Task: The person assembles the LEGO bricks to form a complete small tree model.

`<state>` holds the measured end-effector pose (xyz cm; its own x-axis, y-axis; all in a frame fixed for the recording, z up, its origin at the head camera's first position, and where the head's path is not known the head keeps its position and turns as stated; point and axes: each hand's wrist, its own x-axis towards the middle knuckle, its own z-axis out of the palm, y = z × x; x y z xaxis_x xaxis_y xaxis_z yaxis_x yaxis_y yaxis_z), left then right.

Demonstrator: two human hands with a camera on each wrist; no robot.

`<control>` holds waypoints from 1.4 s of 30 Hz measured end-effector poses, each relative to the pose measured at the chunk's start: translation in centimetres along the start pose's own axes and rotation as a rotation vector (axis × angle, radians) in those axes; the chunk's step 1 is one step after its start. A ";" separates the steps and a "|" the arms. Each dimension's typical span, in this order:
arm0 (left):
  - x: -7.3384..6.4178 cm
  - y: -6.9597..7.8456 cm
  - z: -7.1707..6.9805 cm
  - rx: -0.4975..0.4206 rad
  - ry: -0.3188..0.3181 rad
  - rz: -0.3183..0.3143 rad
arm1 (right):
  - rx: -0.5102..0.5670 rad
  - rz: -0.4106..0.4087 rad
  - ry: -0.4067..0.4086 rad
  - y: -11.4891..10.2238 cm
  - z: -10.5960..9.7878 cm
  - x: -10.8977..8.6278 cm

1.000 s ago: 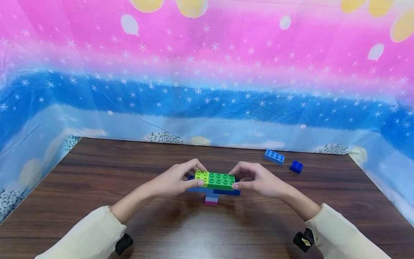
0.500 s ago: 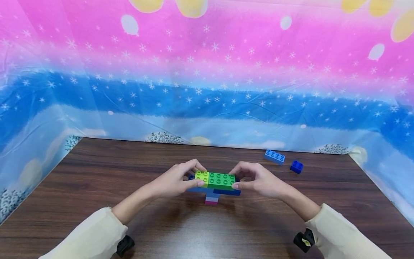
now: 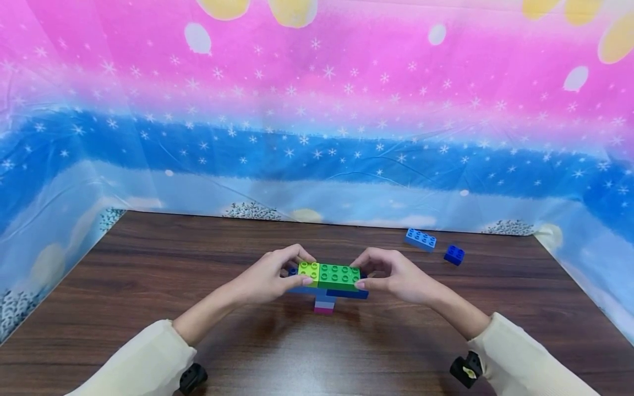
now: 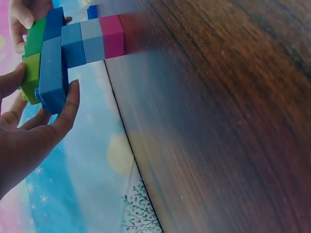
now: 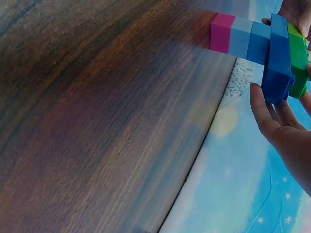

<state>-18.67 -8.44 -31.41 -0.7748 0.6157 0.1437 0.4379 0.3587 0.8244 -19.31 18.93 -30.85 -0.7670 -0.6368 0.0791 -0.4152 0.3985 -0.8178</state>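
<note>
Green brick (image 3: 339,278) crosswise, studs (image 3: 334,269) up, seemingly level

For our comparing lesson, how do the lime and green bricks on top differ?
The lime brick is shorter, with four studs; the green brick is longer, with eight. The left hand touches the lime brick, the right hand the green brick. Both sit side by side, studs up.
</note>
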 end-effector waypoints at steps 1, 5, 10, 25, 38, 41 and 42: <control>0.0 0.0 0.0 0.001 0.002 0.001 | 0.004 0.004 0.003 0.0 0.0 0.0; -0.1 0.0 0.1 0.002 0.008 -0.003 | 0.020 0.025 0.010 -0.2 0.1 -0.1; -0.2 -0.1 0.1 0.007 0.011 -0.001 | 0.034 0.024 0.011 -0.2 0.1 -0.1; -0.1 -0.1 0.1 -0.008 0.015 -0.051 | -0.011 0.034 0.018 0.1 -0.7 -0.5; -0.1 0.0 0.1 -0.017 0.009 -0.054 | -0.258 0.177 0.215 5.2 -7.8 -2.1; -0.1 0.0 0.2 -0.011 0.011 -0.053 | -0.275 0.220 0.231 6.6 -9.1 -2.4; -0.1 0.0 0.2 -0.009 0.012 -0.052 | -0.282 0.235 0.236 7.1 -9.5 -2.5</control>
<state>-18.53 -8.37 -31.48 -0.8017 0.5881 0.1073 0.3932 0.3835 0.8357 -24.95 29.64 -31.41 -0.9338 -0.3518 0.0645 -0.3084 0.7004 -0.6438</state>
